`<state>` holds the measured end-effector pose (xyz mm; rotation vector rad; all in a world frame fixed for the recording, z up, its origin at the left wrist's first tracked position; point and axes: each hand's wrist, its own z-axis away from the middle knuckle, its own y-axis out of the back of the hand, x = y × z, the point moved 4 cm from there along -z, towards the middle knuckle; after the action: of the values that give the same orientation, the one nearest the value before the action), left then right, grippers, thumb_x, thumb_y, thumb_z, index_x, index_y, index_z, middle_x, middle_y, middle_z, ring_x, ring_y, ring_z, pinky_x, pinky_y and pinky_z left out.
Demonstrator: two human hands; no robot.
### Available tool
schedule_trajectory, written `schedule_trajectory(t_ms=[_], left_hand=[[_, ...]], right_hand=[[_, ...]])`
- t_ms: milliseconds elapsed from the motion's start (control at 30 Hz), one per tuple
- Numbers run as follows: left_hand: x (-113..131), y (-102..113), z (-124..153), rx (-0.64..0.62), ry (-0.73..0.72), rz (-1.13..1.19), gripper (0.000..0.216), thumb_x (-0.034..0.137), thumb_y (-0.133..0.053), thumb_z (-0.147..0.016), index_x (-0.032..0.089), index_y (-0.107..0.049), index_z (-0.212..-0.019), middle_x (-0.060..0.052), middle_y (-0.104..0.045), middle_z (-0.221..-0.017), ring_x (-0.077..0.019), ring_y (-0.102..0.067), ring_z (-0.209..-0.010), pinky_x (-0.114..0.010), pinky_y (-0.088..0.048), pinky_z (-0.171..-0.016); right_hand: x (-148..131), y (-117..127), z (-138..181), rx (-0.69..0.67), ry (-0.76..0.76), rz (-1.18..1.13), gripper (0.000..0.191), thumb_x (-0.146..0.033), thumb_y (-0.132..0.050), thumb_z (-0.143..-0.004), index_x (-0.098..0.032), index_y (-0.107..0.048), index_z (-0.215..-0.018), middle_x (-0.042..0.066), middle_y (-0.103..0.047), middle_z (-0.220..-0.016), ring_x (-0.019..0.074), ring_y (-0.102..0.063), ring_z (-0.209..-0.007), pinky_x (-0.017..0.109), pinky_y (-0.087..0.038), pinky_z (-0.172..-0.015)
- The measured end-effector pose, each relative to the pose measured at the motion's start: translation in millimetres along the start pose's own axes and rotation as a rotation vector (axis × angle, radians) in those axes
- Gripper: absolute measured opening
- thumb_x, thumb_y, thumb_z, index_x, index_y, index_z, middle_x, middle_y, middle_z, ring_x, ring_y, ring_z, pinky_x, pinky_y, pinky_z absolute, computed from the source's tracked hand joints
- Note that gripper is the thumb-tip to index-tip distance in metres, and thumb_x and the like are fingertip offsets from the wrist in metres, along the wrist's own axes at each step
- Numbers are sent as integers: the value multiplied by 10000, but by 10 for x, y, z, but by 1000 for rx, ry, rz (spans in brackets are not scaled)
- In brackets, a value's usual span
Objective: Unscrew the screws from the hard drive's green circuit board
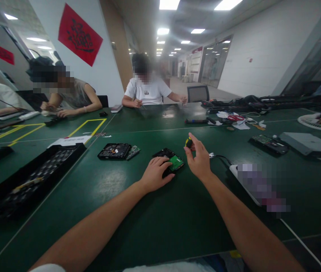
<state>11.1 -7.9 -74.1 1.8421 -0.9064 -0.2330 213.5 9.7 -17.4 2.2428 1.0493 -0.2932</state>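
A hard drive with a green circuit board (176, 163) facing up lies on the green table in front of me. My left hand (157, 173) is closed around its near left side, thumb along the front edge. Just right of the drive, my right hand (198, 158) is raised and pinches a small screwdriver (188, 142) by its yellow and black handle. A thin shaft seems to point down from it toward the drive; its tip is too small to make out. To the left, another hard drive (115, 150) lies beside a loose circuit board (133, 152).
A long black tray (36, 177) stands at the left. On the right lie a white device with a cable (241, 181), another drive (269, 144) and a grey metal box (309, 144). Red scissors (235, 118) rest on papers farther back. Co-workers sit across the table, one in a white shirt (149, 90).
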Motion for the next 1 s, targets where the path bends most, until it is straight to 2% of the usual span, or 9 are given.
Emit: schedule_trajectory(t_ms=[233,467,700,800,1000], left_hand=[[3,5,4,11,0,1,469,502,-617,-873,236,-616,-1259,-101,-589,-1314,-299,-528,-1221,-509,-400,-1069],[-15,-14,13,0,-6,-5,478,509,-615,-872,230,-614,-1260,-103,-589,-1319,-302,-530,-1218,-514,-398,-1067],[-6,1,7,2,-1,-7,476,512,-607,-876,233,-612,-1262,-102,-588,-1321,-300,-528,-1224,-514,-399,-1070],[-6,2,7,-1,-2,-8,478,511,-611,-873,231,-613,-1261,-104,-593,-1317,-301,-529,-1222,-515,-399,-1068],[-1,5,4,-4,6,-8,470,506,-613,-871,234,-615,-1255,-103,-589,-1320,-300,-526,-1227,-511,-395,-1073]], right_hand=[[62,13,2,46,-45,-21,545,-402,-581,-934,-246,-431,-1435,120,-595,-1160,233,-616,-877,446,-578,-819],[76,-43,17,15,-49,-51,527,-342,-515,-970,-251,-376,-1470,127,-559,-1304,232,-627,-971,453,-559,-900],[84,5,5,72,-57,0,514,-395,-613,-916,-226,-471,-1380,105,-567,-1086,220,-593,-826,437,-577,-786],[71,6,4,60,-45,15,500,-372,-576,-936,-232,-459,-1402,109,-562,-1103,229,-592,-864,445,-569,-811],[50,-28,23,26,-31,-30,541,-289,-465,-981,-235,-332,-1503,135,-538,-1282,237,-597,-1005,460,-539,-920]])
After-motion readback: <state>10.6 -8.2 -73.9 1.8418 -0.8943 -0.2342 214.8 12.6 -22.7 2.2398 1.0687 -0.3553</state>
